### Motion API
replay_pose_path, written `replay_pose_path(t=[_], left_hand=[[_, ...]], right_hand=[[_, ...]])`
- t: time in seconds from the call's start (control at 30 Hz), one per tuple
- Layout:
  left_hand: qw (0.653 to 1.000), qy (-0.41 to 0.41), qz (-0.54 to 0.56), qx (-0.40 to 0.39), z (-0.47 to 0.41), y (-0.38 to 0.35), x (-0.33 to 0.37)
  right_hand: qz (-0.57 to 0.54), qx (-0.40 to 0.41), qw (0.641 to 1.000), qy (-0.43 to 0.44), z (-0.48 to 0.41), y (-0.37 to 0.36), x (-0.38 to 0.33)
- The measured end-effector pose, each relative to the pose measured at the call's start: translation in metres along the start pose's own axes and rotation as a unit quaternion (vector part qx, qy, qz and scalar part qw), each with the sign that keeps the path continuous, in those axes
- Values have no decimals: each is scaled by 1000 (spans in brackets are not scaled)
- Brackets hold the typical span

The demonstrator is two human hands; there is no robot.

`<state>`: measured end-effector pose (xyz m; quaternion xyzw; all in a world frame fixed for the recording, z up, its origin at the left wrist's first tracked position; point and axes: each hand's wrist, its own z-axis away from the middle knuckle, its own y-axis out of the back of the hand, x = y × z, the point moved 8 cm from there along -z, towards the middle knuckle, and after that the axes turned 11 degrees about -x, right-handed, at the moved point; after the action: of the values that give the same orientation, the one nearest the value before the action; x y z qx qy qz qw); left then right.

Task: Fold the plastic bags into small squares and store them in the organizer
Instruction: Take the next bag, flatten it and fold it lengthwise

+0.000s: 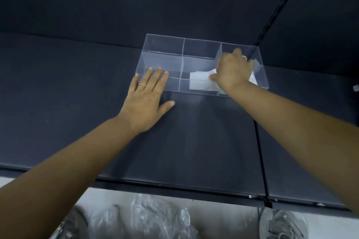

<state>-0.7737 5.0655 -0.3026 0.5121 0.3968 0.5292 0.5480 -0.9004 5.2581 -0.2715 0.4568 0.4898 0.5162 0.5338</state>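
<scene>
Our left hand (144, 101) lies flat on the shelf (194, 141), fingers straight and spread. Its fingertips touch the near left wall of the organizer (162, 58), and a gold ring (141, 86) sits on one finger.

Our right hand (233, 70) reaches down into the organizer's right end with its fingers curled under, so the tips are hidden. The thumb touches a folded white bag (200, 82). We cannot tell whether the hand pinches the bag or only presses on it.

The organizer is a clear box, split by clear dividers into three columns and two rows. The bag lies in the near row, filling the middle compartment. More white shows past the hand in the right one, and we cannot tell if that is the same bag.

Below the shelf's front edge, crumpled clear bags (147, 217) lie on a pale floor (223, 213).
</scene>
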Motion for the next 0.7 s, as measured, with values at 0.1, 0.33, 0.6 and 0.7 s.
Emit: replay_pose_path(t=[0.1,0.33,0.6,0.7], left_hand=[[1000,-6,-7,-7,2,-6,-2],[997,-8,66,28,39,-7,2],[995,62,76,-30,114,-57,-19],[996,64,47,-30,124,-64,-20]], right_hand=[[-20,13,999,41,1,3,-2],[26,-39,998,51,16,1,5],[-239,-38,846,475,233,-19,-56],[-229,-361,764,484,303,-115,-62]])
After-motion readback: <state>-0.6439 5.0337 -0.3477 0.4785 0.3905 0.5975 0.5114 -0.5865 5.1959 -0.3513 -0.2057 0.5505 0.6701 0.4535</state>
